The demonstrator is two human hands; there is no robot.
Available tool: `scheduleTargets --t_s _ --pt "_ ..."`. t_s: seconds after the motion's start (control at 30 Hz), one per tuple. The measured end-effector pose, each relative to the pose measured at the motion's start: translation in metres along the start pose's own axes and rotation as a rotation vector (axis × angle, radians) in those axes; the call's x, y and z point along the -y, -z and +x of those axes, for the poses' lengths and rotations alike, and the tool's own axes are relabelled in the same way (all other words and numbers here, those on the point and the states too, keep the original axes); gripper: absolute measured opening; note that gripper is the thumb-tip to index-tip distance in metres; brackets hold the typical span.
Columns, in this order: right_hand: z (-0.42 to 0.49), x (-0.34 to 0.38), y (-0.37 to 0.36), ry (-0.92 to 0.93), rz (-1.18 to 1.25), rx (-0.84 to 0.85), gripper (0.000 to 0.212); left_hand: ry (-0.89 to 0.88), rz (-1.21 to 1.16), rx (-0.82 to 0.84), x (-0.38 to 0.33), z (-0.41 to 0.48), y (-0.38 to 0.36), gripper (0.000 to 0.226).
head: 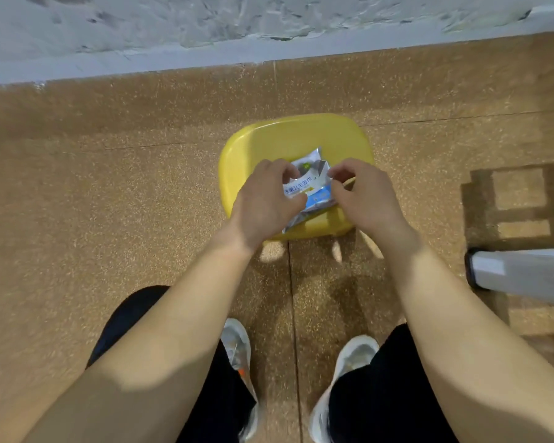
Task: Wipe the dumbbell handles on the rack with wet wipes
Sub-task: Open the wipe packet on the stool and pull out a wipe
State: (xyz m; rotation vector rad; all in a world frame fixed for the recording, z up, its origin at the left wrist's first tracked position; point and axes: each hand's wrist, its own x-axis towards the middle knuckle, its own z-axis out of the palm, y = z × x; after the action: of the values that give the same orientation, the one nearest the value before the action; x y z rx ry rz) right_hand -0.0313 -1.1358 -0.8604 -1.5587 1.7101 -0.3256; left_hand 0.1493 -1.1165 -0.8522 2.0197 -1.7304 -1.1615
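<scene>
while the crinkled foil wet wipe packet (314,184) sits over the glossy yellow plastic stool (288,135), the left grip (263,199) curls round its left side and the right grip (365,196) pinches its right edge with bent fingers. whether the packet touches the rounded seat is unclear, and fingers partly cover its blue-and-white print. speckled brown floor (109,187) runs to a rough grey wall (205,20). a pale metal bar (522,273) with a black end cap is cut off at the right edge.
</scene>
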Motion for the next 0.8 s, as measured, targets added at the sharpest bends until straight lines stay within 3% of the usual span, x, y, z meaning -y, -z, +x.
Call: scheduleTargets --t_s 0.2,0.37,0.47,0.63,0.8 --pt "0.007 -0.022 -0.011 0.08 -0.135 -0.003 0.015 -0.046 0.296 0.348 -0.004 0.029 0.007 0.071" --pt "0.026 -0.015 -0.005 0.119 -0.309 0.043 0.016 -0.083 0.373 0.286 -0.004 0.039 0.001 0.071" --pt "0.023 -0.019 -0.005 0.128 -0.264 0.085 0.023 -0.099 0.367 0.271 0.003 0.039 -0.004 0.075" --pt "0.027 -0.023 -0.015 0.201 -0.182 0.076 0.013 -0.111 0.328 0.229 0.007 0.042 -0.011 0.075" --pt "0.025 -0.012 -0.006 0.315 0.008 0.175 0.017 -0.162 0.334 0.191 0.013 0.053 -0.02 0.049"
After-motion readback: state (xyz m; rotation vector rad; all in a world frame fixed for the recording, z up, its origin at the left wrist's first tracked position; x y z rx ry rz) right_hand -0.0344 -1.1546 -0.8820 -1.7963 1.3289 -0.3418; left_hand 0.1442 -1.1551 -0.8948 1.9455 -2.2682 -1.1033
